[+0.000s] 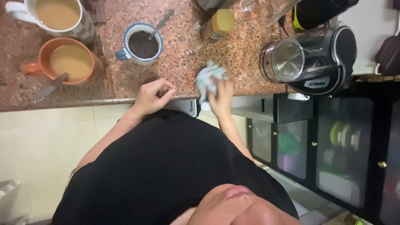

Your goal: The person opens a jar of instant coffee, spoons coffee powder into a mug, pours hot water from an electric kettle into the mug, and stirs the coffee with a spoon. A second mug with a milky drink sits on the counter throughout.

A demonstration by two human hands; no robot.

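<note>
The crumpled pale blue-and-white cloth [209,78] sits at the near edge of the speckled granite worktop [183,50], a little right of the middle. It is bunched into a lump. Its longer run goes from far to near, and its near end hangs down over the worktop's lip.

The right hand [220,96] is clamped on the cloth's near part, with the fingers wrapped round it from the near side and the wrist below the edge. The left hand [153,96] lies just to the left of the cloth, apart from it. It is loosely curled with nothing in it, at the worktop's near edge. The two hands are near each other but do not touch, so the cloth is in the right hand alone and the left is the next nearest.

Farther out:
- Beyond the left hand stands a blue-rimmed mug [143,43] of dark contents with a spoon [161,21] leaning in it.
- Well to the left are an orange mug [71,61] of milky drink and, beyond it, a chequered mug [56,14] of the same.
- A yellow-lidded jar [218,25] stands on the far side of the cloth.
- A clear electric kettle [310,58] stands to the right.
</note>
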